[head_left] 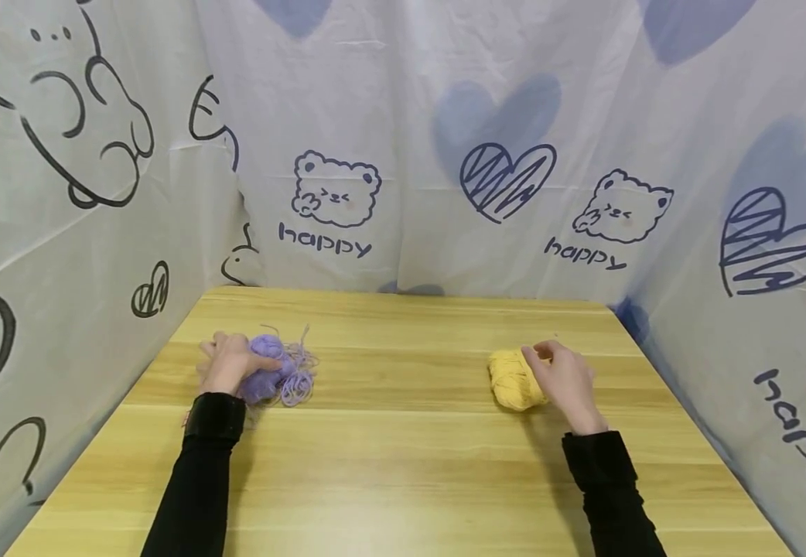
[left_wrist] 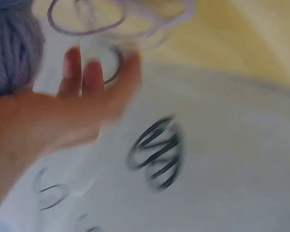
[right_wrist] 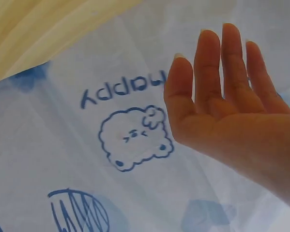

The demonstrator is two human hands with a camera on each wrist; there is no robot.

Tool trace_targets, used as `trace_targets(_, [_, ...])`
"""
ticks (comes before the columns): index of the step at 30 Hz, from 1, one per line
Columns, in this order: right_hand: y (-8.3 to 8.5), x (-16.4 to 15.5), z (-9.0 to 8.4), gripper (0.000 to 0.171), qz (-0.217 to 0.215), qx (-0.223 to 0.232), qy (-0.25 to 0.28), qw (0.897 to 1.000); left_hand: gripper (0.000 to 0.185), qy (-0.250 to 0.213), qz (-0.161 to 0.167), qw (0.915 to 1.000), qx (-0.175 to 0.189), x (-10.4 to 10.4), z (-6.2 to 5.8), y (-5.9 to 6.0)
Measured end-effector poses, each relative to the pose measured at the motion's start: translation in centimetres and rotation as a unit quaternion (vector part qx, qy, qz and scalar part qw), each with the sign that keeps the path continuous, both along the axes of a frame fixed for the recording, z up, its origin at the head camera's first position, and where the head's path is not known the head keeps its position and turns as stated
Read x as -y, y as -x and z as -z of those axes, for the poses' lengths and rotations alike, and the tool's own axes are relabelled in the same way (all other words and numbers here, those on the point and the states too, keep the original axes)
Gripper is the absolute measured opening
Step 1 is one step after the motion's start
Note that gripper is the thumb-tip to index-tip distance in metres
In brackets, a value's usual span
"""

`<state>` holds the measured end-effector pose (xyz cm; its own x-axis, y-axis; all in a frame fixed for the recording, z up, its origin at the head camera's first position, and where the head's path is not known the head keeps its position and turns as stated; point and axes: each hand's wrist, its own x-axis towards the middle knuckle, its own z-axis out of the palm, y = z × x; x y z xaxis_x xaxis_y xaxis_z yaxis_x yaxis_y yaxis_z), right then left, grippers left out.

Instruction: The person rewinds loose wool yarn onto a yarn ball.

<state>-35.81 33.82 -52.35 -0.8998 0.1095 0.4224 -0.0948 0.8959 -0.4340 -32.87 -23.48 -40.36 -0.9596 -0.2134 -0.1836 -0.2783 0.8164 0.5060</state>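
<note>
The wooden table (head_left: pixel 403 464) serves as the reference. It is enclosed at the back and on both sides by a white printed curtain (head_left: pixel 410 155) bearing bears, hearts and the word "happy".

Progress, as judged: both yarn balls lie on the table and neither is lifted. The purple one is partly unwound and the yellow one looks intact, so the work appears to be at an early stage.

Purple yarn ball (head_left: pixel 267 371): toward the table's left side, about mid-depth. Loose purple strands (head_left: pixel 298 379) are spread on the table just to its right. The left hand (head_left: pixel 229 363) lies over the ball's left side with its fingers on the yarn. Whether they close round it cannot be told; the left wrist view is blurred.

Yellow yarn ball (head_left: pixel 513 379): toward the table's right side, at similar depth and well apart from the purple one. The right hand (head_left: pixel 563 375) sits at the ball's right edge. In the right wrist view its fingers (right_wrist: pixel 222 63) are straight and together, holding nothing.
</note>
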Motion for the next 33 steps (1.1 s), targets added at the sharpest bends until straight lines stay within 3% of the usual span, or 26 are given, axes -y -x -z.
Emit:
trace_targets(1, [-0.1,0.5,-0.3,0.043,-0.014,-0.006,0.007,1.000,0.058,0.013,0.003,0.9997,-0.019,-0.6,-0.5,-0.2])
trace_targets(3, [-1.9,2.8,-3.6,0.041,-0.066,-0.008,0.058,0.996,0.059,0.028,0.015,0.9975,-0.063,-1.9,-2.0,-0.6])
trace_targets(5, [-3.5,5.4,-6.9,0.040,-0.103,-0.006,0.122,0.987,0.063,0.022,0.035,0.9929,-0.111,-3.5,-4.3,-1.0])
trace_targets(7, [-5.4,8.4,-10.4,0.042,-0.153,-0.009,0.189,0.970,0.065,-0.020,0.074,0.9850,-0.155,-5.5,-6.7,-1.6])
trace_targets(8, [-6.5,10.1,-12.5,0.045,-0.170,-0.007,0.223,0.960,0.065,-0.066,0.100,0.9792,-0.164,-6.6,-7.9,-2.0])
trace_targets(10, [-6.9,12.4,-14.1,0.046,-0.189,-0.017,0.268,0.945,0.061,-0.183,0.156,0.9565,-0.165,-8.9,-10.0,-2.9])
trace_targets(12, [-7.4,14.9,-16.1,0.051,-0.233,-0.020,0.325,0.916,0.058,-0.303,0.205,0.9195,-0.144,-11.2,-11.4,-3.9])
trace_targets(14, [-7.6,17.3,-17.5,0.057,-0.277,-0.002,0.403,0.872,0.057,-0.388,0.237,0.8820,-0.123,-13.3,-12.2,-4.8])
trace_targets(16, [-7.6,19.3,-18.1,0.063,-0.326,0.037,0.483,0.812,0.052,-0.438,0.255,0.8539,-0.119,-15.0,-12.5,-5.5])
trace_targets(19, [-7.8,21.6,-18.5,0.071,-0.392,0.118,0.574,0.709,0.050,-0.486,0.235,0.8291,-0.144,-16.6,-12.2,-5.9])
trace_targets(20, [-7.8,22.2,-18.4,0.073,-0.409,0.147,0.590,0.680,0.049,-0.506,0.221,0.8192,-0.155,-16.9,-12.0,-5.9])
trace_targets(22, [-7.9,23.2,-18.2,0.073,-0.450,0.192,0.595,0.638,0.050,-0.535,0.178,0.8056,-0.181,-17.2,-11.5,-5.6])
trace_targets(23, [-7.9,23.5,-18.1,0.071,-0.469,0.209,0.587,0.626,0.051,-0.547,0.156,0.7988,-0.196,-17.1,-11.2,-5.5])
trace_targets(25, [-8.0,23.7,-17.5,0.063,-0.485,0.227,0.574,0.620,0.050,-0.558,0.114,0.7927,-0.218,-16.9,-10.6,-5.1])
trace_targets(26, [-8.0,23.7,-17.3,0.059,-0.483,0.230,0.567,0.626,0.050,-0.562,0.096,0.7897,-0.227,-16.7,-10.3,-5.0])
trace_targets(27, [-8.1,23.7,-17.1,0.052,-0.478,0.226,0.557,0.641,0.050,-0.563,0.080,0.7881,-0.235,-16.5,-10.1,-4.9])
trace_targets(29, [-8.2,23.4,-16.8,0.038,-0.449,0.206,0.539,0.683,0.050,-0.568,0.058,0.7832,-0.246,-16.1,-9.5,-4.7])
trace_targets(31, [-8.3,23.2,-16.7,0.030,-0.414,0.174,0.503,0.738,0.051,-0.572,0.044,0.7795,-0.251,-15.8,-9.0,-4.6])
trace_targets(33, [-8.3,23.0,-16.7,0.025,-0.388,0.135,0.445,0.796,0.049,-0.584,0.041,0.7698,-0.254,-15.7,-8.6,-4.5])
